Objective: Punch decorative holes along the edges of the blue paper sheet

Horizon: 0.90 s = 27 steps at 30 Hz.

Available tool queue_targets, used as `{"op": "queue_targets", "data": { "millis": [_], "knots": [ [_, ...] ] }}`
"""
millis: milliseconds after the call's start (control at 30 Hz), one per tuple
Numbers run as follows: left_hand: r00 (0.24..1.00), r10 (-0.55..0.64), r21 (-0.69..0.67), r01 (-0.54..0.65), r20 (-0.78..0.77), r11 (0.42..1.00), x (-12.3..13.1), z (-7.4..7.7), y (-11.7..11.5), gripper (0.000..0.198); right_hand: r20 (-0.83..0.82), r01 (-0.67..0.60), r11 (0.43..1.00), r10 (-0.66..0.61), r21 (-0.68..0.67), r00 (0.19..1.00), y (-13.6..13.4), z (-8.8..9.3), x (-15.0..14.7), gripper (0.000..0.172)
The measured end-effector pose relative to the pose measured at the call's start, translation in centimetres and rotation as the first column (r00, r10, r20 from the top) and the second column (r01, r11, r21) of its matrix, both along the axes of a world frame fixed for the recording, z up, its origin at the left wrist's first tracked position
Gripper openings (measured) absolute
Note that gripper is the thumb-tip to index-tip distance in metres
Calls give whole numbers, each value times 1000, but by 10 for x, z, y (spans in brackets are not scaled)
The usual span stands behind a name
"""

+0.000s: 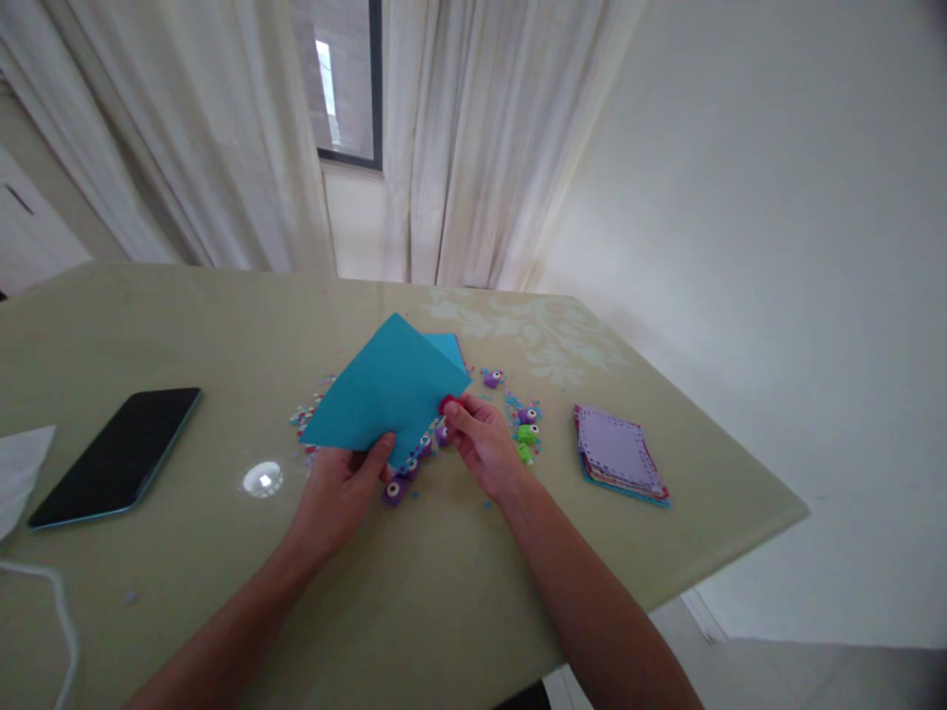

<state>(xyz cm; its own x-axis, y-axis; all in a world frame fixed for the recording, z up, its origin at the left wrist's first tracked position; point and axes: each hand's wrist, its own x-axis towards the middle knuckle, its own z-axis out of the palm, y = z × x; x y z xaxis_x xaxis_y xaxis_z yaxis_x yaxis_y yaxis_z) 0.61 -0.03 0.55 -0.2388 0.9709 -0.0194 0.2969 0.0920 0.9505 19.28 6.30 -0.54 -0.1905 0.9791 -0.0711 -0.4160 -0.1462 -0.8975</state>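
Observation:
My left hand [338, 485] grips a turquoise sheet of paper [389, 385] by its lower edge, thumb on top. The sheet is held tilted above the table, and a row of small holes runs along its lower right edge. In my right hand [482, 442], a small red craft punch [446, 403] is pinched at the sheet's right corner. Below the sheet lie several purple craft punches with eyes, one of them [395, 490] near my left thumb. Two green punches [527, 433] rest right of my right hand. Another turquoise sheet [446, 347] lies behind, partly hidden.
Paper confetti [303, 418] is scattered around the sheet. To the right sits a stack of coloured papers [619, 452] with a punched lilac one on top. On the left are a dark phone or tablet [118, 456], white paper [21, 473] and a white cable [63, 611].

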Motion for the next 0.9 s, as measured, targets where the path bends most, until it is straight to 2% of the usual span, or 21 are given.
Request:
{"op": "queue_targets", "data": {
  "millis": [100, 200, 267, 367, 500, 600, 667, 767, 833, 900],
  "knots": [
    [1000, 25, -10, -25, -13, 1000, -3, -4, 1, 45, -28, 69, 997, -68, 19, 997, 4, 4, 6, 41],
    [999, 47, 16, -47, -19, 999, -7, -7, 3, 48, 89, 176, 977, -187, 123, 978, 10, 7, 18, 34],
    [998, 60, 37, -60, -11, 998, -8, -7, 4, 48, 256, 229, 944, -288, 237, 923, 16, 6, 29, 30],
    [997, 72, 65, -73, 12, 995, -9, -7, 5, 45, 461, 270, 895, -419, 356, 782, 24, -2, 43, 27],
    [995, 84, 79, -87, 44, 993, -10, -10, 6, 42, 664, 144, 896, -412, 420, 624, 27, -13, 47, 11],
    [994, 97, 70, -100, 45, 992, -10, -11, 7, 44, 754, 66, 907, -384, 415, 532, 23, -19, 38, 8],
    [994, 110, 66, -112, 27, 992, -11, -12, 8, 46, 784, 5, 916, -345, 401, 517, 19, -22, 30, 10],
    [992, 128, 69, -128, 4, 989, -13, -12, 9, 47, 799, -123, 921, -248, 370, 547, 16, -26, 23, 22],
    [991, 132, 76, -133, 14, 988, -13, -12, 9, 46, 806, -131, 911, -269, 390, 528, 19, -24, 23, 25],
    [990, 135, 86, -138, 40, 987, -14, -13, 10, 44, 858, -103, 896, -373, 432, 353, 28, -17, 30, 30]
  ]
}}
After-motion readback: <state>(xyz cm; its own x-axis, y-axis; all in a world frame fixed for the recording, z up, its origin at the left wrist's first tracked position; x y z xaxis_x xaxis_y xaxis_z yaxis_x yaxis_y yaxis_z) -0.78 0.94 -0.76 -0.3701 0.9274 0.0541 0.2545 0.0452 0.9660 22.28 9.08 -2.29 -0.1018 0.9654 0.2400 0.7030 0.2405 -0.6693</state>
